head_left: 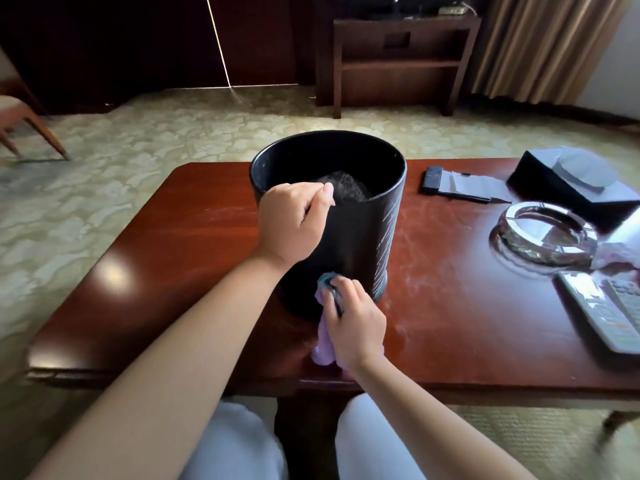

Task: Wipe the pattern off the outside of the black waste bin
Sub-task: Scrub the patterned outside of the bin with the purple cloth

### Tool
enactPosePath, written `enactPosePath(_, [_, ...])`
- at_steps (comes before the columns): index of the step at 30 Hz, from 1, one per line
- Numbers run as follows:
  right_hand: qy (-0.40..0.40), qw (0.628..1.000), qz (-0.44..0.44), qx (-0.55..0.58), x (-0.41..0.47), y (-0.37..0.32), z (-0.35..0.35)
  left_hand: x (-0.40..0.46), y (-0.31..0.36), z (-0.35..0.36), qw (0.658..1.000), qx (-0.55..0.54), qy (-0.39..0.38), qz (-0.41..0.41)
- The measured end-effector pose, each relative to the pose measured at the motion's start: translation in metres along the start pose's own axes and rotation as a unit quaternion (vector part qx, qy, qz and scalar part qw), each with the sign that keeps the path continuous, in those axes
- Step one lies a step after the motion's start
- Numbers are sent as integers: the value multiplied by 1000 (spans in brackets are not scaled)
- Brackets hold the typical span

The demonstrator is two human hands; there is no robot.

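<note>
The black waste bin (356,233) stands upright near the middle of the reddish wooden table (180,258). Pale scribbled lines (388,233) run down its right outer wall. My left hand (294,223) grips the near rim of the bin, fingers curled over the edge. My right hand (356,323) presses a bunched purple cloth (325,344) against the bin's near wall close to its base; the cloth's tip looks darker, bluish. A crumpled clear liner lies inside the bin.
To the right on the table are a glass ashtray (543,233), a black tissue box (571,178), a black remote on papers (433,180) and a white remote (609,313). White smears mark the tabletop right of the bin. My knees are under the near edge.
</note>
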State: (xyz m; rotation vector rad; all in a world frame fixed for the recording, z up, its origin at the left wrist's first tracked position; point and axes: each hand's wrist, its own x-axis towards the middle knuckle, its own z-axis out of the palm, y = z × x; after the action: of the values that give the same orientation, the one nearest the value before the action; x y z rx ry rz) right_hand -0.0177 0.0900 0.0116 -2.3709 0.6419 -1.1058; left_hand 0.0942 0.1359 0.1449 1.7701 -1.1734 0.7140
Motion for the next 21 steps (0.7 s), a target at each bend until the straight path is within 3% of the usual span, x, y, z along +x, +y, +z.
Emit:
enactPosePath(3, [84,990,-106,-41,21,-11,-1,0,0,0,1000,-15,2,-1])
enactPosePath(7, [24,955,-231,-185,9,1,14,0,-1,1,1000,0,-2,2])
enactPosePath(12, [-92,945,-204,-239,-22,15,31,1,-1,0,1000,15,-18,3])
enactPosePath(18, [0,959,-225,-171,1,1,15,1,-1,1,999,33,-8,17])
enactPosePath(21, [-33,952,-239,-187,-4,4,17,1,0,1,999,35,-6,29])
